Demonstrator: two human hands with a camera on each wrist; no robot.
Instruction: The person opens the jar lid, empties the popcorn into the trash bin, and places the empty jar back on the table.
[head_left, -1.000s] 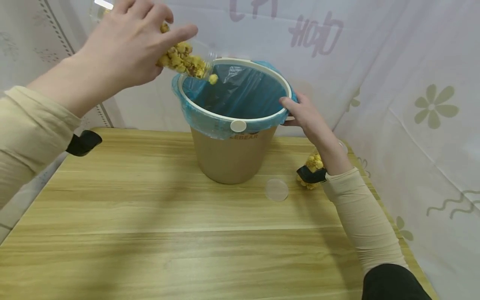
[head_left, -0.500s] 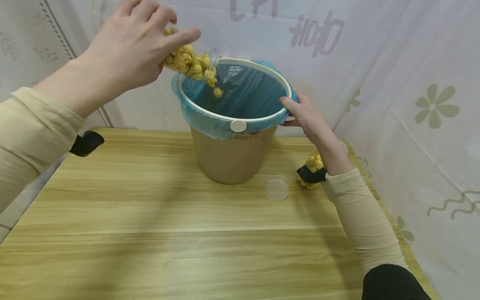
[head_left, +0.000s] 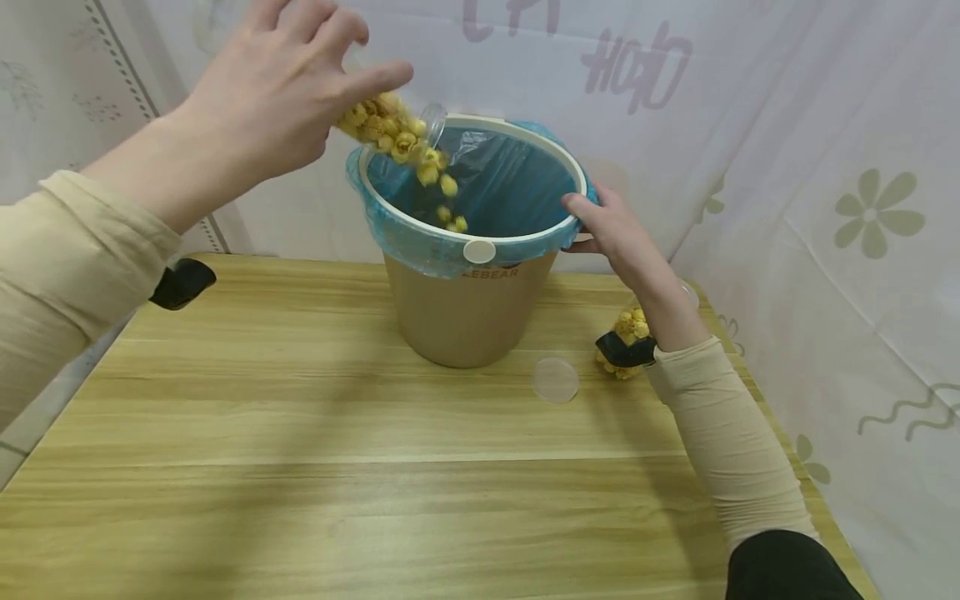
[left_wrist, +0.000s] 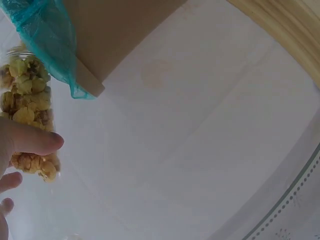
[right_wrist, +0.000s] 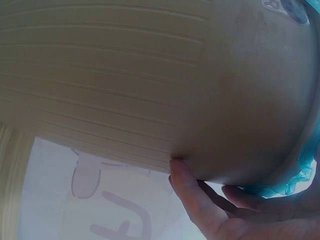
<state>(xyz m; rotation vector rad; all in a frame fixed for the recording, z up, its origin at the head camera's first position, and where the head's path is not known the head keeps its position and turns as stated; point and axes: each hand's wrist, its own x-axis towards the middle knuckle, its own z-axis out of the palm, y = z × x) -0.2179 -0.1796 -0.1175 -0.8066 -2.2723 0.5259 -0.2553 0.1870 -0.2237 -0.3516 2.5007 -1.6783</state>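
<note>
In the head view my left hand [head_left: 277,92] grips a clear plastic jar [head_left: 433,123] of yellow popcorn [head_left: 386,125], tilted with its mouth over the left rim of a beige trash can [head_left: 465,321]. Several pieces are falling into the blue bag [head_left: 502,179] that lines the can. The left wrist view shows the thumb [left_wrist: 37,140] across the jar's side. My right hand [head_left: 611,225] holds the can's right rim, thumb on top of it. Beneath the rim, its fingers [right_wrist: 187,187] touch the can's outer wall in the right wrist view.
A round translucent lid [head_left: 555,380] lies on the wooden table [head_left: 300,500] in front of the can. Behind my right forearm is a second jar of popcorn [head_left: 632,323], partly hidden. A white printed curtain [head_left: 750,125] hangs behind and to the right.
My left hand has moved slightly right and tipped the jar further down. More popcorn now spills from its mouth into the can. The right hand still holds the rim.
</note>
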